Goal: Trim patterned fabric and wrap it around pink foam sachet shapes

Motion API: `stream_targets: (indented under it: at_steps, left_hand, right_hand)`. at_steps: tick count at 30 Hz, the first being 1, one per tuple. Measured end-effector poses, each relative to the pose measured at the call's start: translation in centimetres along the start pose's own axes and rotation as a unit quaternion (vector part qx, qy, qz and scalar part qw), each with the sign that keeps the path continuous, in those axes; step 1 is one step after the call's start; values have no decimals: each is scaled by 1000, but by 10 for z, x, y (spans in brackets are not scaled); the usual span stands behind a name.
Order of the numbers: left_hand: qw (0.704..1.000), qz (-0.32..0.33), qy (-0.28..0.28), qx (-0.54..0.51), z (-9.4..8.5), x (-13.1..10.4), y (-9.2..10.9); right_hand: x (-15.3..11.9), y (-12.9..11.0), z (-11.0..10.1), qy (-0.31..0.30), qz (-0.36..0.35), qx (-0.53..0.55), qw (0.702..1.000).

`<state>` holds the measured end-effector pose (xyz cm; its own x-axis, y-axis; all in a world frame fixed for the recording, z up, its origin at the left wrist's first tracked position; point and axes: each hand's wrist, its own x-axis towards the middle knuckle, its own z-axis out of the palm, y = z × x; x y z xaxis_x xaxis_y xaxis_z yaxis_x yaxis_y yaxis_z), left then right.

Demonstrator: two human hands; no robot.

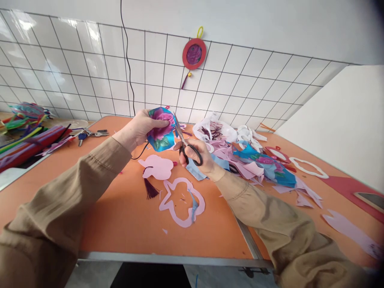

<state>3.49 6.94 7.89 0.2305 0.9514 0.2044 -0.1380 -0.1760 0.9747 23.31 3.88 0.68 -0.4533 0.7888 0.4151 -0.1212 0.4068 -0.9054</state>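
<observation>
Blue flowered fabric (160, 142) hangs in the air above the far part of the orange table (120, 224), held up in the left hand (144, 128), whose thumb lies across the pink bloom while the fingers, mostly hidden behind, pinch it against them. From my remote seat I see the right hand (207, 156) curled around black-handled scissors (183, 140), fingers wrapped on the loops, blades pointing up along the fabric's right edge; I can't quite tell whether they are biting into it or only beside it. Below the hands I have a pink paper cutout (159, 166) with a dark purple tassel (150, 190) at its left side, and nearer, a fish-shaped pink outline (201, 202) with a blue scrap (194, 206) lying over its right side. To the right, pink trimmings (249, 168) lie heaped with another blue flowered piece (286, 176), a white plastic bag (229, 134) behind them.
</observation>
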Motion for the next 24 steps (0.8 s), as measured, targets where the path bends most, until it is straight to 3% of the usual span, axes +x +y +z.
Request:
stream_targets:
  at_steps: [24]
  left_hand:
    - [1000, -5, 26, 13, 1, 0, 0]
  right_hand:
    - [0, -1, 6, 34, -6, -67, 997]
